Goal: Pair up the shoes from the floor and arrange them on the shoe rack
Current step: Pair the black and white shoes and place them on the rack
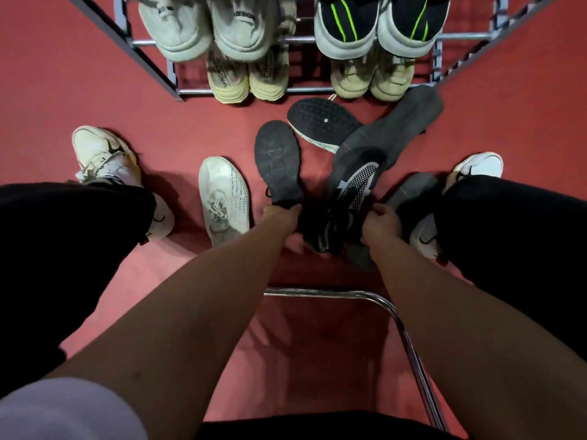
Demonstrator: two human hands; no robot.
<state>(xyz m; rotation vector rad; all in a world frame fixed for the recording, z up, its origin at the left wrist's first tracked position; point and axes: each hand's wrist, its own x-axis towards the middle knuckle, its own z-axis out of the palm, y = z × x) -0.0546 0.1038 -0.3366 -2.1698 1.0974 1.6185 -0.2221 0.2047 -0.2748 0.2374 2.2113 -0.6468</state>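
Sole-up, black shoe [279, 160] toe toward rack [152, 63]

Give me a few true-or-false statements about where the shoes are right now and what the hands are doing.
1. The left hand grips a dark shoe turned sole up. True.
2. The shoe rack holds no shoes. False: it carries four pairs on two levels.
3. A white sneaker lies alone on the red floor, untouched. True.
4. The right hand hangs open in the air. False: it is closed among the dark shoes in the pile.
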